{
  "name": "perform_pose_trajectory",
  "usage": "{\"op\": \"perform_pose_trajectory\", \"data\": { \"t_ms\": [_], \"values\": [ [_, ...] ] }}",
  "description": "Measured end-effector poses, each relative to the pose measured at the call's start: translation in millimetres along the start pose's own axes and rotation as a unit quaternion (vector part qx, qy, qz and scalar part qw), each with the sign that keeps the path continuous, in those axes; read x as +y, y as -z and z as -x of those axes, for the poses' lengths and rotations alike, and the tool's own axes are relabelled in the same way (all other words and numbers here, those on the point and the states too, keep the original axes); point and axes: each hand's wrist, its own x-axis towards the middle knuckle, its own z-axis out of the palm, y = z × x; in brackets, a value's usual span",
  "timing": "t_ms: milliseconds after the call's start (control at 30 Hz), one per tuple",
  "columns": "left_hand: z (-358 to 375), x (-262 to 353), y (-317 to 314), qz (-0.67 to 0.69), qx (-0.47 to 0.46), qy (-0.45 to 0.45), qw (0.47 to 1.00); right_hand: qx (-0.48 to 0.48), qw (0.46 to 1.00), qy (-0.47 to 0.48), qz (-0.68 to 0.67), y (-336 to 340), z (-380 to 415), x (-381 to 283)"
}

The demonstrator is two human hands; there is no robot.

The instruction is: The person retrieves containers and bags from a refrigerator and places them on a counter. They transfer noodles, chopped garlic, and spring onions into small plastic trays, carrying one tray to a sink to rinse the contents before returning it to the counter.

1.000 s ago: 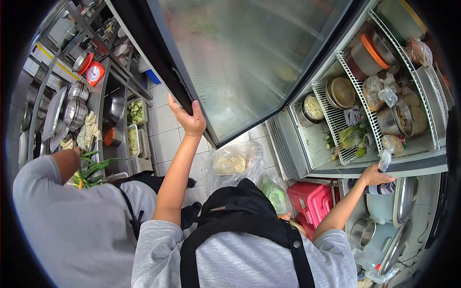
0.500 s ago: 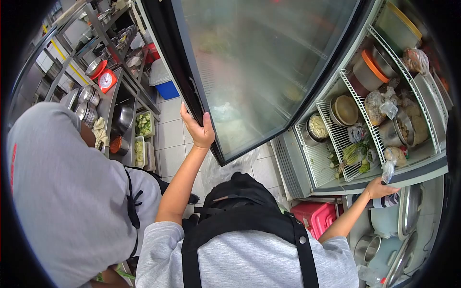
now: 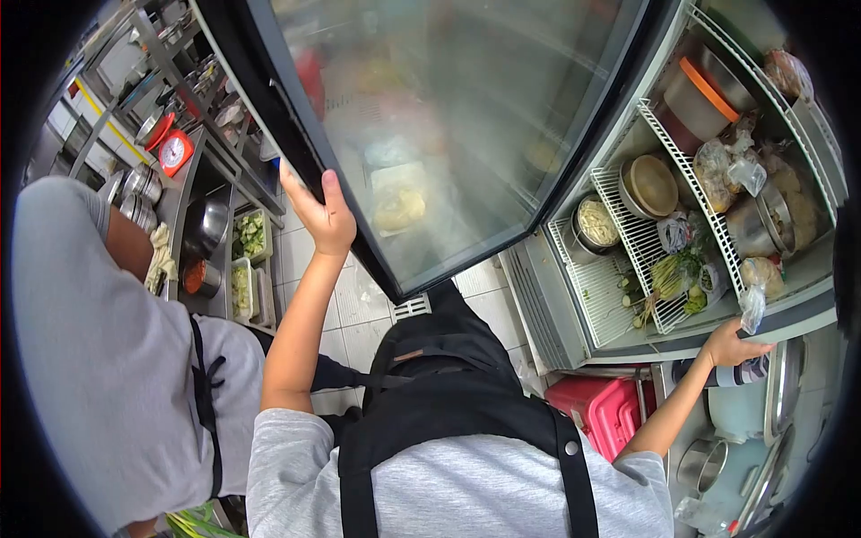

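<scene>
The glass door (image 3: 448, 117) of an upright fridge stands swung wide. My left hand (image 3: 325, 212) is against the door's black outer edge, thumb and fingers spread around it. On the right, my right hand (image 3: 731, 344) touches the lower front edge of the fridge (image 3: 628, 351), beside a knotted clear plastic bag (image 3: 753, 308); its fingertips are partly hidden. Wire shelves hold a bowl of pale shreds (image 3: 597, 222), stacked round bowls (image 3: 648, 186), green vegetables (image 3: 673, 276), a metal pot (image 3: 752, 229) and an orange-rimmed container (image 3: 701, 100).
A co-worker in a grey shirt (image 3: 117, 359) stands close on the left. Beyond are a steel counter with a red scale (image 3: 176, 152) and tubs of cut greens (image 3: 250, 235). A red box (image 3: 603, 408) sits below the fridge, near a metal pot (image 3: 702, 464).
The door's outer edge and my left hand have moved left, swinging the door wider. The fridge contents and my right hand appear slightly shifted. More of the co-worker's arm shows.
</scene>
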Motion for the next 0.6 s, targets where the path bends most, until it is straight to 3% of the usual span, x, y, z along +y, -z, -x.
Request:
{"op": "perform_pose_trajectory", "data": {
  "t_ms": [133, 200, 233, 300, 367, 433, 467, 500, 533, 567, 600],
  "values": [
    [-4.3, -20.2, 0.9, 0.022, -0.020, 0.024, 0.999, -0.007, 1.000, 0.009, -0.016, 5.0, 0.3, -2.5],
    [0.7, -28.8, 0.8, 0.022, -0.014, 0.083, 0.996, -0.019, 0.999, 0.010, -0.041, 3.9, 0.1, 0.0],
    [11.7, -49.8, 3.2, -0.060, -0.004, 0.095, 0.994, -0.036, 0.998, -0.013, -0.053, 2.9, 0.4, 0.6],
    [8.9, -65.1, 11.3, 0.013, -0.045, 0.127, 0.991, -0.053, 0.997, -0.040, -0.045, 9.0, 5.4, 0.8],
    [32.6, -97.2, 13.8, -0.042, 0.010, 0.203, 0.978, -0.066, 0.994, -0.066, -0.059, 9.4, 8.7, 3.4],
    [17.6, -79.2, 19.8, 0.002, -0.018, 0.263, 0.965, -0.083, 0.986, -0.109, -0.093, 14.0, 8.9, 4.1],
    [24.9, -96.3, 30.9, -0.094, -0.044, 0.259, 0.960, -0.092, 0.982, -0.127, -0.103, 15.9, 8.7, 0.6],
    [10.8, -75.5, 28.8, -0.197, -0.035, 0.104, 0.974, -0.092, 0.982, -0.120, -0.111, 20.9, 7.5, -6.0],
    [-35.1, -13.3, 15.5, -0.176, -0.002, -0.014, 0.984, -0.093, 0.982, -0.112, -0.122, 22.8, 5.1, -9.0],
    [-45.0, 13.1, 3.8, -0.194, 0.096, -0.018, 0.976, -0.082, 0.984, -0.098, -0.127, 19.4, 12.3, 1.2],
    [-58.3, 48.5, -18.0, -0.092, 0.148, 0.001, 0.985, -0.081, 0.981, -0.105, -0.143, 20.4, 13.6, 1.2]
  ]
}}
